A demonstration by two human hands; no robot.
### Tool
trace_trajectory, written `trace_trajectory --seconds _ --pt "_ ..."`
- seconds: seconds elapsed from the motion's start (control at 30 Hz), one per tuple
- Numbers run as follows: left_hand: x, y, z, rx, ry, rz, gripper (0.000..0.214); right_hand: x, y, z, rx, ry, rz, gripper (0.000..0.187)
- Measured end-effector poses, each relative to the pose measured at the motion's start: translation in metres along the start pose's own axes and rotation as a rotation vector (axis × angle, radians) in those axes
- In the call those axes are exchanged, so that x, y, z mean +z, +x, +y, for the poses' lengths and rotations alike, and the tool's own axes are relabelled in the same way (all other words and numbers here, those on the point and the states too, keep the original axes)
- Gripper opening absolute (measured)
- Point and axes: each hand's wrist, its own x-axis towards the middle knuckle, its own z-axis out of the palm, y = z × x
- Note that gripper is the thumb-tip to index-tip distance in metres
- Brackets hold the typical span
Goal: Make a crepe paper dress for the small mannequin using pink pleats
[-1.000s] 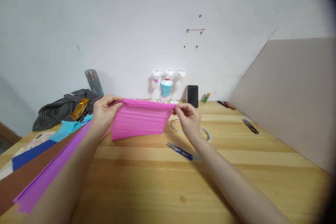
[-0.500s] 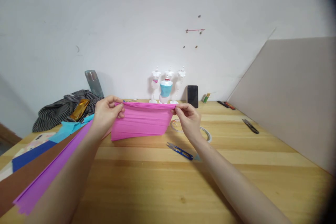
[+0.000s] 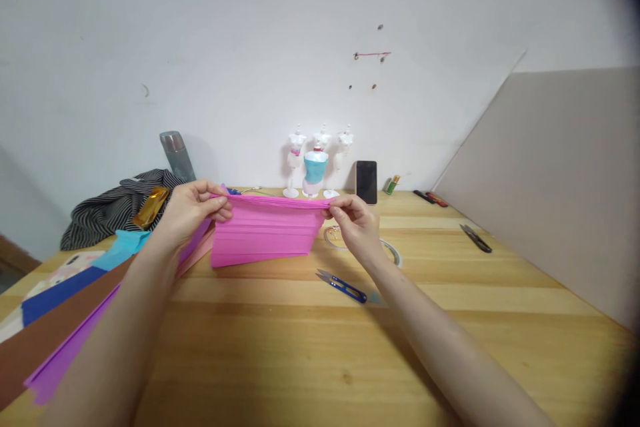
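Observation:
A pleated sheet of pink paper point(image 3: 265, 233) is held up over the wooden table point(image 3: 310, 347), its lower edge resting on the wood. My left hand point(image 3: 193, 210) pinches the top left corner of the pink paper. My right hand point(image 3: 355, 220) pinches the top right corner. Both hands have their fingers closed on the folded top edge. Blue thread snips point(image 3: 343, 285) lie on the table just below my right wrist.
Purple, brown, blue and light-blue paper sheets point(image 3: 65, 307) lie at the left. Behind them are striped cloth point(image 3: 115, 207), a gold object point(image 3: 150, 207) and a grey flask point(image 3: 173, 153). Small mannequin figures point(image 3: 317, 163), a phone point(image 3: 367, 181), tape rolls point(image 3: 393, 253) and black snips point(image 3: 475, 238) stand farther back and right.
The folded top edge of the pink paper has dropped slightly and flattened. My left hand has shifted a little left and down; my right hand has barely moved.

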Motion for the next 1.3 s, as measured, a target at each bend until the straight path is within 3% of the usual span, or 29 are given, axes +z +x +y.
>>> trace_trajectory --seconds 0.17,0.33,0.4,0.5,0.67,0.8,0.87,0.97,1.1,1.3 --pt "-0.005 0.008 -0.014 0.008 0.011 0.064 0.024 0.000 0.000 -0.015 -0.156 -0.245 -0.099 0.011" --pt "-0.010 0.010 -0.015 0.279 0.278 0.058 0.011 -0.003 0.006 -0.016 -0.227 -0.365 -0.032 0.009" --pt "-0.011 0.007 -0.011 0.297 0.277 -0.022 0.009 -0.006 0.008 -0.012 -0.202 -0.333 -0.036 0.008" --pt "-0.010 0.003 -0.006 0.211 0.160 -0.136 0.007 -0.012 0.011 -0.006 -0.086 -0.158 -0.095 0.011" --pt "-0.009 0.004 -0.012 0.147 0.061 -0.125 0.010 -0.013 0.010 -0.005 0.121 0.122 -0.136 0.015" --pt "-0.009 0.007 -0.014 0.056 0.013 -0.157 0.025 -0.012 0.010 -0.001 0.187 0.114 -0.090 0.013" --pt "-0.008 0.007 -0.013 0.013 0.077 -0.177 0.033 -0.012 0.011 0.002 0.203 0.078 -0.073 0.011" --pt "-0.003 0.008 -0.014 -0.009 0.241 -0.192 0.026 -0.011 0.011 0.002 0.208 0.046 -0.093 0.011" --pt "0.003 0.007 -0.025 0.068 0.409 -0.201 0.009 -0.010 0.010 -0.001 0.197 -0.014 -0.145 0.014" --pt "0.006 0.007 -0.039 0.175 0.634 -0.206 0.020 -0.010 0.011 0.001 0.206 -0.051 -0.179 0.015"
